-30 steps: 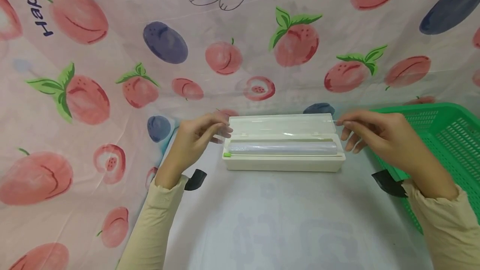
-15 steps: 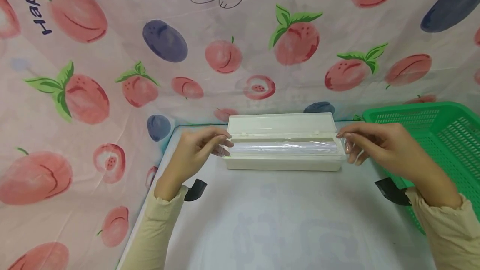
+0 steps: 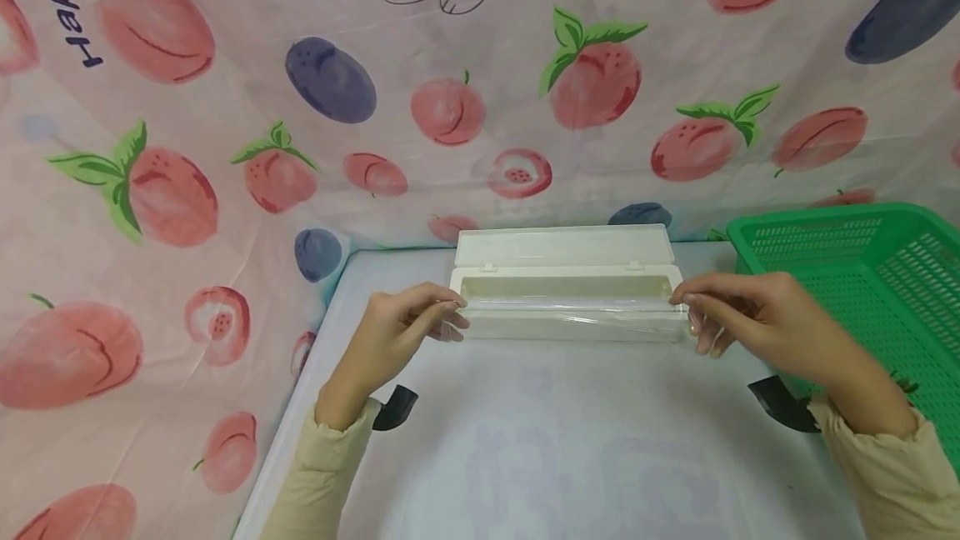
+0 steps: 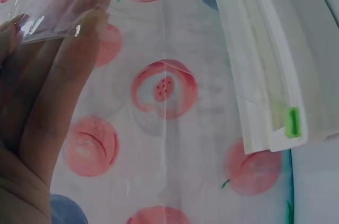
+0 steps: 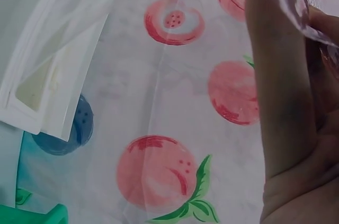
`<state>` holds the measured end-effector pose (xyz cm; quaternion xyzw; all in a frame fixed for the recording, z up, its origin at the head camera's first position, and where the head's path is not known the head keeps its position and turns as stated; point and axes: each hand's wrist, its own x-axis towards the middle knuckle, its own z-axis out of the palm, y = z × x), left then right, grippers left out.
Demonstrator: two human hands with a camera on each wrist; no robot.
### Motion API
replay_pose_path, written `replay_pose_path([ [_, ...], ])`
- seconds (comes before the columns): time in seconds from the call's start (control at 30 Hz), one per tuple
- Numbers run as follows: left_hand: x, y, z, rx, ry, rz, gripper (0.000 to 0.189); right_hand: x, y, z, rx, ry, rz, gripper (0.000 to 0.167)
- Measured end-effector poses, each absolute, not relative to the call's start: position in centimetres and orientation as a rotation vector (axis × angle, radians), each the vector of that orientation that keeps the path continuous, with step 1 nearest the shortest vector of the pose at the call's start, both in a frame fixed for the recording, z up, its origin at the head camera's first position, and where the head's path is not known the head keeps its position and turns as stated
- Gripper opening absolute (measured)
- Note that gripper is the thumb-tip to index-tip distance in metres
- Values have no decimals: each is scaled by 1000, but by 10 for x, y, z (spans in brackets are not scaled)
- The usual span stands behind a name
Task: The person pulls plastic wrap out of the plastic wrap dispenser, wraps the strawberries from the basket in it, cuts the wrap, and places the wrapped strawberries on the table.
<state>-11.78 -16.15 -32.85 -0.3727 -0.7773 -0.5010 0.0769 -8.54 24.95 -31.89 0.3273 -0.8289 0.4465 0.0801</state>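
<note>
A sheet of transparent cling film (image 3: 577, 317) stretches between both hands in the head view, in front of an open white cling film box (image 3: 566, 332). The left hand (image 3: 401, 336) pinches the film's left end between thumb and fingers. At the opposite end the right hand (image 3: 757, 323) pinches it likewise. The box's lid (image 3: 562, 247) stands up at the back, and a pale yellowish interior shows. Whether the roll lies inside is hard to tell through the film. In the left wrist view, a green slider (image 4: 292, 122) sits at the box's end.
A green plastic basket (image 3: 813, 227) stands to the right, partly behind the right arm; something leafy (image 3: 903, 382) shows in it. A fruit-print cloth (image 3: 450, 40) hangs behind and left of the white table (image 3: 585, 440).
Both hands have come down and toward the person, drawing the film forward over the box front. The roll seen in the box earlier is no longer distinct. Box and basket stay put.
</note>
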Motion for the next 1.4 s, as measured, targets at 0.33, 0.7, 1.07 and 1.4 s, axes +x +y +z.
replay_pose_path([
  [0.33,-105,-164,-340,-1122,-2427,-1563,12,-76,250,-333,1058,-2497,1442,36],
  [0.7,-98,-168,-359,-1120,-2649,-1614,10,-65,245,-357,1064,-2568,1606,28],
  [1.07,-92,-172,-380,-1117,-2743,-1573,13,-57,239,-379,1061,-2605,1715,22],
  [1.4,-86,-173,-402,-1056,-2825,-1571,16,-54,240,-397,1005,-2732,1702,19],
])
